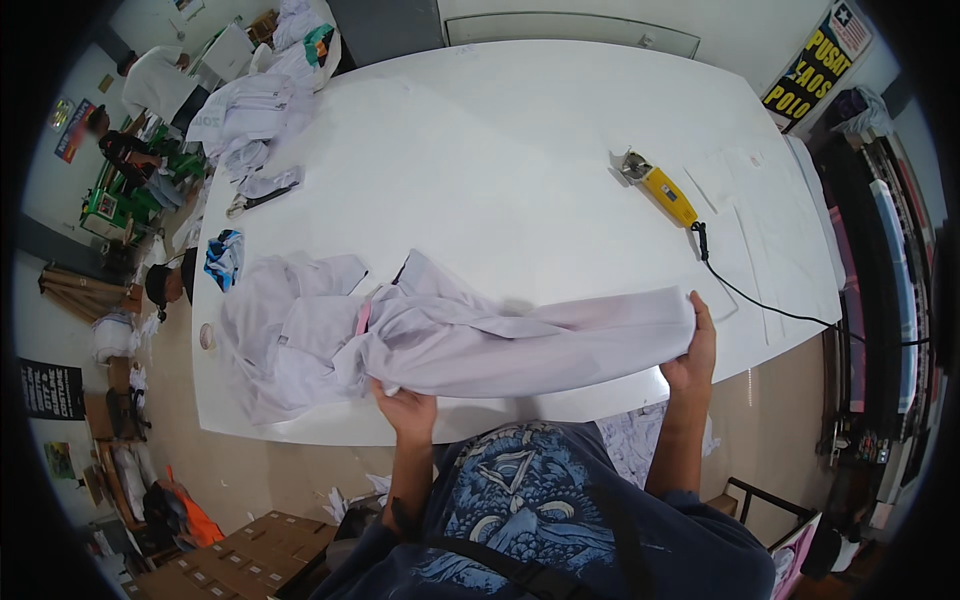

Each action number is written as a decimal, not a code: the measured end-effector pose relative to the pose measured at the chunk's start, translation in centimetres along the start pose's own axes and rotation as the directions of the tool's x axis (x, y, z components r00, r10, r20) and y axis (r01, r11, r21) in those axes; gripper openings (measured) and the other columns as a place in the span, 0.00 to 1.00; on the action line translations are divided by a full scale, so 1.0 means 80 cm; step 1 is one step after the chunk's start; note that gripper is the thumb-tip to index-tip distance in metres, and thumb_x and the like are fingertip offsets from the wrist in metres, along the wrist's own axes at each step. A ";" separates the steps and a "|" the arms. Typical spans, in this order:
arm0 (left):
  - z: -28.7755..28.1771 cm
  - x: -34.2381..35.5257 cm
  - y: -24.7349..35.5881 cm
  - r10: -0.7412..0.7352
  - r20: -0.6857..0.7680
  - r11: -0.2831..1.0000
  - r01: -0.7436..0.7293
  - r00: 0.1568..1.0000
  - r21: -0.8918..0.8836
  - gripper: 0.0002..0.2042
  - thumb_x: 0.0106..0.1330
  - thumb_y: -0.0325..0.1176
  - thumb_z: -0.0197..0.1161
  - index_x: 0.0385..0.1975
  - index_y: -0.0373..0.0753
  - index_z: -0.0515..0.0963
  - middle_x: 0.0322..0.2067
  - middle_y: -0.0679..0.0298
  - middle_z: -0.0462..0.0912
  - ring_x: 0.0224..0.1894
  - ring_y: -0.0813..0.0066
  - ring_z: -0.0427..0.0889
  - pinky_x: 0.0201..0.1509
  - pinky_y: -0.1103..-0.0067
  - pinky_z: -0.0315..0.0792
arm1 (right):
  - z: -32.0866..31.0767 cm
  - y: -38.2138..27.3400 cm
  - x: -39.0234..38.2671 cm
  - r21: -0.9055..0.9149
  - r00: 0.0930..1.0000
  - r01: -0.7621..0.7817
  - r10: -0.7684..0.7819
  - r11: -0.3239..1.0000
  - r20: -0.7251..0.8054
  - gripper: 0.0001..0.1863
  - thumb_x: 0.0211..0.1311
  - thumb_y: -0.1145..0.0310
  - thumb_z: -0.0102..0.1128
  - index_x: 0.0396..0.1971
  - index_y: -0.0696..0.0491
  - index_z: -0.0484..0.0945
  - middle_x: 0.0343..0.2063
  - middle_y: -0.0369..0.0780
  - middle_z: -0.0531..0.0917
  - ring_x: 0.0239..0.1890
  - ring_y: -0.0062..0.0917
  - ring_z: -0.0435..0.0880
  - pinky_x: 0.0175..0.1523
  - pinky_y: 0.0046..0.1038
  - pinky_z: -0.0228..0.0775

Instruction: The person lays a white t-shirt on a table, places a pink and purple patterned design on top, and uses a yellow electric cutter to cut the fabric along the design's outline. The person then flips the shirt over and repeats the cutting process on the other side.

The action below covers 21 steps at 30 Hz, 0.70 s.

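A long piece of thin, pale lilac-white fabric point(560, 350) lies stretched across the near side of the white table, its right part in lengthwise folds. My right hand point(695, 350) grips its right end, with the fingers behind the cloth. At the near edge of the same piece, my left hand point(405, 408) holds the cloth, its fingertips partly hidden by it. Farther left, the fabric bunches into a loose, crumpled heap point(270, 335). A small pink strip point(363, 316) sits across the gathered part between the heap and the stretched length.
On the right of the white table point(480, 170) lies a yellow electric cloth cutter point(665, 192), its black cord point(770, 305) running off the right edge. Heaped fabric point(255, 115) covers the far left corner. A blue patterned cloth point(223, 258) lies at the left edge. Other people are beyond.
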State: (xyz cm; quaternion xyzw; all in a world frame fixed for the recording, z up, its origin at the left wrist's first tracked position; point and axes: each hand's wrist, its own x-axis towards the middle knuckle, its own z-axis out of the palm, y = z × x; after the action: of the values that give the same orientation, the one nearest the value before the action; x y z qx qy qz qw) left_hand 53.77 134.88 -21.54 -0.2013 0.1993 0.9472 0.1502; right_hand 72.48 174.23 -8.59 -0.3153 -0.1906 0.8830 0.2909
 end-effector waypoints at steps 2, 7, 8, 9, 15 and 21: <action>0.041 0.010 0.035 0.016 0.214 1.000 -0.010 0.977 -0.027 0.38 0.80 0.58 0.49 0.77 0.31 0.60 0.77 0.52 0.65 0.78 0.58 0.64 0.83 0.60 0.56 | 0.027 -0.012 -0.007 -0.009 0.995 0.077 -0.076 0.997 0.069 0.18 0.82 0.56 0.53 0.50 0.56 0.80 0.45 0.40 0.87 0.48 0.31 0.88 0.57 0.37 0.82; 0.112 0.039 0.170 0.357 0.051 0.934 -0.356 0.933 -0.019 0.36 0.80 0.50 0.55 0.78 0.30 0.59 0.78 0.49 0.63 0.79 0.50 0.61 0.84 0.53 0.53 | 0.078 -0.094 -0.010 0.002 0.912 0.322 -0.311 0.947 0.267 0.18 0.84 0.55 0.52 0.52 0.57 0.79 0.44 0.40 0.87 0.48 0.29 0.87 0.57 0.37 0.81; 0.126 0.054 0.207 0.361 0.062 0.932 -0.359 0.930 -0.041 0.31 0.80 0.49 0.56 0.72 0.32 0.67 0.73 0.49 0.71 0.75 0.50 0.68 0.81 0.51 0.58 | 0.087 -0.104 -0.002 0.013 0.879 0.396 -0.384 0.918 0.283 0.19 0.84 0.55 0.52 0.53 0.57 0.79 0.44 0.40 0.86 0.48 0.28 0.87 0.56 0.36 0.81; 0.138 0.067 0.242 0.391 0.110 0.920 -0.390 0.914 -0.039 0.26 0.79 0.48 0.56 0.66 0.33 0.76 0.68 0.50 0.78 0.71 0.49 0.75 0.79 0.50 0.62 | 0.097 -0.110 0.014 -0.051 0.866 0.441 -0.410 0.896 0.286 0.19 0.84 0.54 0.52 0.52 0.57 0.80 0.44 0.41 0.87 0.48 0.29 0.87 0.57 0.35 0.81; 0.130 0.135 0.327 0.393 0.193 0.888 -0.426 0.899 0.174 0.20 0.78 0.44 0.57 0.60 0.37 0.81 0.60 0.52 0.84 0.65 0.54 0.81 0.77 0.59 0.68 | 0.109 -0.086 0.123 -0.918 0.844 0.390 -0.427 0.072 0.325 0.15 0.75 0.57 0.65 0.35 0.54 0.79 0.30 0.36 0.83 0.34 0.26 0.84 0.43 0.35 0.76; 0.034 0.085 0.079 0.120 0.082 0.951 -0.139 0.989 0.277 0.15 0.73 0.26 0.62 0.59 0.34 0.78 0.56 0.60 0.84 0.61 0.65 0.83 0.69 0.68 0.77 | -0.005 0.086 0.137 -0.768 0.865 0.439 -0.012 -0.466 0.502 0.18 0.61 0.68 0.77 0.48 0.57 0.85 0.50 0.46 0.87 0.42 0.28 0.88 0.48 0.32 0.80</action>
State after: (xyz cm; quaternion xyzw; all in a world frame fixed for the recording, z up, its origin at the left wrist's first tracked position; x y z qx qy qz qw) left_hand 44.62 131.94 -20.26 -0.1338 0.3398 0.9230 0.1212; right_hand 63.09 176.03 -17.38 -0.2408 -0.9334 0.2593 0.0595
